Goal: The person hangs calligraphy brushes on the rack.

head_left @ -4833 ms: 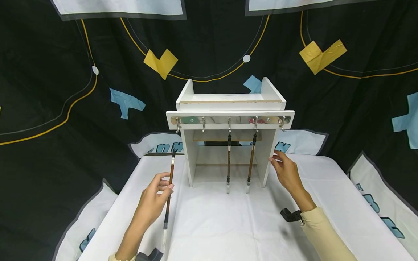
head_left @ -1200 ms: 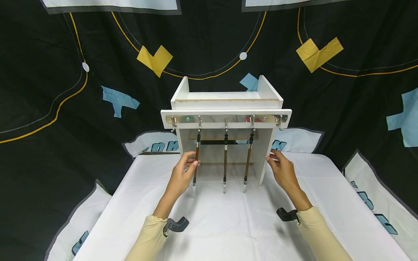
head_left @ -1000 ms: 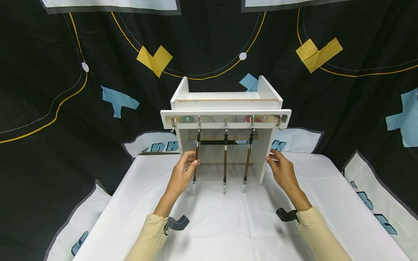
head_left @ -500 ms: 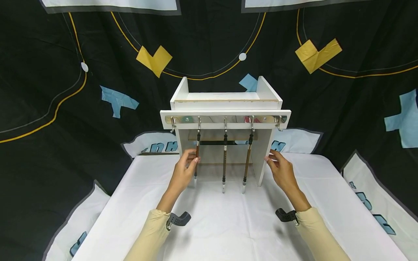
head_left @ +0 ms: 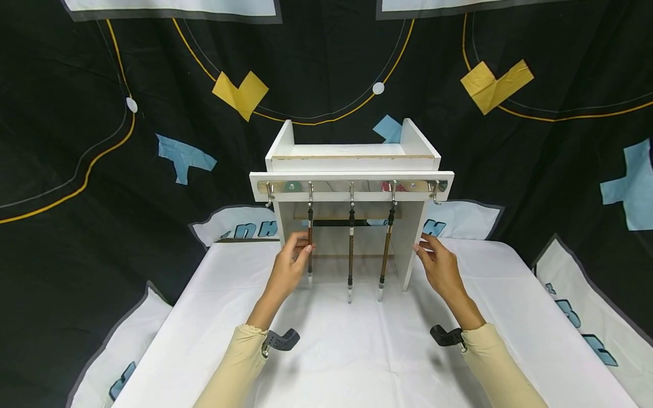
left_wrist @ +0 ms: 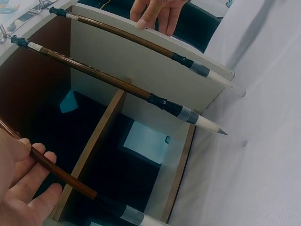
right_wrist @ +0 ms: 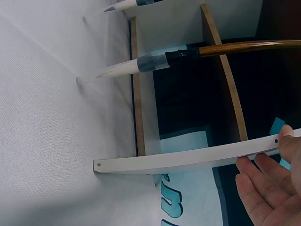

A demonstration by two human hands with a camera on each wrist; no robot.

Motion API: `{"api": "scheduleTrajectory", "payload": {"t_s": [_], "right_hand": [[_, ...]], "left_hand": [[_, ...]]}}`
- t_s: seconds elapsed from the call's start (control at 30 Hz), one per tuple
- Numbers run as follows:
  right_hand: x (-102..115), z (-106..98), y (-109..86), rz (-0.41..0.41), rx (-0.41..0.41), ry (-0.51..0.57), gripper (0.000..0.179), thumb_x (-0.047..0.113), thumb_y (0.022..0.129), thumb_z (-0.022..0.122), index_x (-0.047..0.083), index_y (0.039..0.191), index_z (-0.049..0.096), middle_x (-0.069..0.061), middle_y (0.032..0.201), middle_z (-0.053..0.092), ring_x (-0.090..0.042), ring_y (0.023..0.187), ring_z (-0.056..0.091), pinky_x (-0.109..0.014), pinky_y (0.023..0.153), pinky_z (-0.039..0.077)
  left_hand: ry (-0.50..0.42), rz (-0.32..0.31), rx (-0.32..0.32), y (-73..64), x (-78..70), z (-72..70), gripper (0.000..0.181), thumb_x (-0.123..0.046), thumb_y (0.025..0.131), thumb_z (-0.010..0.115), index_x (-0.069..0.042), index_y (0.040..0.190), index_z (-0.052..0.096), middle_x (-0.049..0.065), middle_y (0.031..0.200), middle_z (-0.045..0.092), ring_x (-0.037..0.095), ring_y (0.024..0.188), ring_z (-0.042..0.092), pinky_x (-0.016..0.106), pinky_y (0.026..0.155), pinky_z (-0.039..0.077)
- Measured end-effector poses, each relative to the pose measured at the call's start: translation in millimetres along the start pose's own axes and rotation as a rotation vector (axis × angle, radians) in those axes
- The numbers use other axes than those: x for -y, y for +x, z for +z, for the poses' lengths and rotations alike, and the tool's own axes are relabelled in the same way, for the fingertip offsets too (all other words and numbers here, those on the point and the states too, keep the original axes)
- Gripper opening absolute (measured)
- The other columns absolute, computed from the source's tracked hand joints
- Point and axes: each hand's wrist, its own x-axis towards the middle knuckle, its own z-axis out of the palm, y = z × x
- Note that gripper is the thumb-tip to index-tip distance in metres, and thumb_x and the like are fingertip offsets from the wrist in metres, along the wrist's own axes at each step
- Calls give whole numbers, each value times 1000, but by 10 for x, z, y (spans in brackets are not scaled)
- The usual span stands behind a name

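Note:
My left hand (head_left: 287, 266) pinches the brown shaft of a calligraphy brush (head_left: 310, 221) between thumb and fingers. This brush hangs tip down from the second hook from the left on a white shelf rack (head_left: 357, 165). In the left wrist view, the brush shaft (left_wrist: 70, 181) crosses the fingers, its pale bristles cut off at the bottom edge. Two more brushes, a middle brush (head_left: 351, 243) and a right brush (head_left: 388, 246), hang from the following hooks. My right hand (head_left: 441, 266) grips the rack's right side panel (right_wrist: 188, 160), thumb on its front edge, fingers behind.
The outermost hooks, a left hook (head_left: 269, 195) and a right hook (head_left: 435, 192), carry nothing. The rack stands at the back of a white-covered table (head_left: 336, 357). A black curtain (head_left: 326, 68) with coloured tape hangs close behind.
My left hand has brought its brush from left of the rack to the second hook. Lately the brush's lower end has swung slightly right, hanging straighter. My right hand has stayed on the panel.

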Motion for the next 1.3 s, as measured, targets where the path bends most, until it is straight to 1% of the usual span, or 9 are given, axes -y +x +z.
{"api": "scheduleTrajectory", "payload": {"t_s": [0.17, 0.27, 0.4, 0.5, 0.63, 0.83, 0.97, 1.17, 1.3], "right_hand": [[1, -1, -1, -14, -7, -10, 42, 22, 110, 59, -1, 146, 55, -30, 133, 68, -48, 116, 70, -59, 100, 58], [2, -2, -5, -22, -9, -7, 41, 22, 111, 58, -1, 145, 56, -30, 133, 68, -48, 116, 71, -59, 100, 58], [-14, 3, -4, -24, -9, -3, 42, 22, 111, 58, -1, 145, 56, -30, 133, 68, -48, 115, 71, -59, 100, 58], [-23, 9, -8, -23, -11, -6, 42, 23, 111, 58, 0, 146, 56, -30, 133, 68, -47, 114, 71, -59, 98, 59], [-18, 12, -11, -22, -16, -9, 41, 23, 111, 59, 0, 145, 56, -29, 132, 68, -48, 113, 72, -59, 97, 59], [-10, 11, -9, -19, -17, -8, 41, 23, 111, 59, 0, 145, 56, -30, 133, 68, -48, 113, 71, -60, 97, 59], [-12, 8, -2, -14, -12, -3, 42, 23, 110, 59, 1, 146, 56, -29, 133, 68, -47, 113, 72, -59, 97, 60], [-7, -1, -9, -10, -7, -1, 43, 24, 111, 59, 0, 146, 55, -30, 134, 67, -48, 115, 71, -59, 98, 60], [-4, 2, -17, -10, -6, -1, 44, 24, 111, 58, -2, 146, 54, -31, 134, 67, -48, 116, 70, -60, 98, 59]], "left_hand": [[1, -15, 3, -10, -22, 16, 30, -7, 111, 53, -3, 140, 53, 25, 128, 66, 39, 124, 68, 56, 111, 53], [9, -4, 15, -53, -179, -2, 29, -3, 111, 51, 1, 140, 51, 27, 127, 65, 42, 123, 67, 55, 110, 54], [2, 18, 25, -65, -144, -18, 29, -7, 111, 53, -3, 139, 53, 22, 126, 67, 36, 121, 69, 51, 107, 56], [5, 16, 33, -42, 8, -12, 29, -12, 112, 54, -9, 140, 54, 17, 127, 67, 29, 121, 70, 47, 107, 57], [27, 6, 38, -59, -8, -17, 31, -15, 112, 54, -10, 143, 51, 15, 128, 66, 28, 122, 69, 44, 107, 57], [66, -4, 17, -86, -36, -17, 34, -16, 112, 56, -13, 145, 52, 13, 128, 66, 28, 123, 68, 45, 108, 57], [93, 14, 7, -112, -53, -20, 35, -16, 111, 56, -14, 145, 52, 13, 127, 67, 29, 123, 68, 44, 108, 57], [93, 40, 17, -143, -67, -41, 36, -15, 111, 56, -14, 147, 50, 11, 127, 67, 26, 124, 68, 38, 111, 55], [108, 51, 22, -190, -112, -83, 38, -16, 112, 56, -14, 149, 49, 13, 129, 66, 28, 126, 66, 43, 113, 53]]}}
